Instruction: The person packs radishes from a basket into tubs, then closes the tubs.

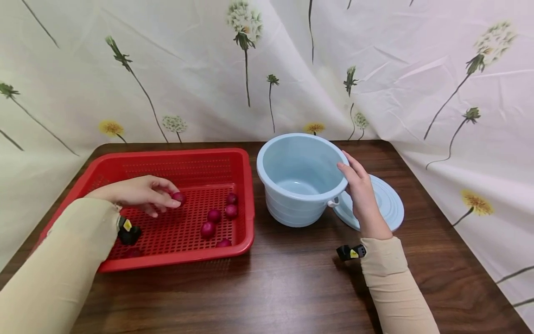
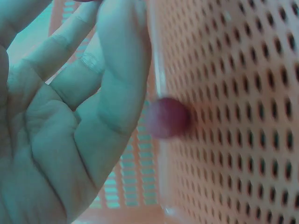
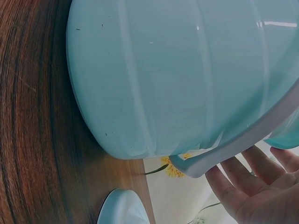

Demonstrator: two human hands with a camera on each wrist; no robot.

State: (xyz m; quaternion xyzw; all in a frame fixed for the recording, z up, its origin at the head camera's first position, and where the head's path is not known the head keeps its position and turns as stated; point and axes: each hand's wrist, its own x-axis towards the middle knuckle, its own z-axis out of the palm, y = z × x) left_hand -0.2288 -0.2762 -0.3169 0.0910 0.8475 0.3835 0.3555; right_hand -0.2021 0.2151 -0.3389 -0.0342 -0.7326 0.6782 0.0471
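Note:
My left hand is over the red basket and pinches a small red onion between thumb and fingertips. Only a sliver of that onion shows at the top edge of the left wrist view; a second onion lies lower, against the perforated basket. More red onions are grouped at the basket's right side. My right hand holds the rim of an upright light blue bucket at its right side. In the right wrist view, the fingers sit beside the bucket's pale handle.
A light blue lid lies flat on the brown wooden table, partly behind the right hand and bucket. White cloth with printed dandelions hangs behind the table and along its sides. The bucket stands just right of the basket.

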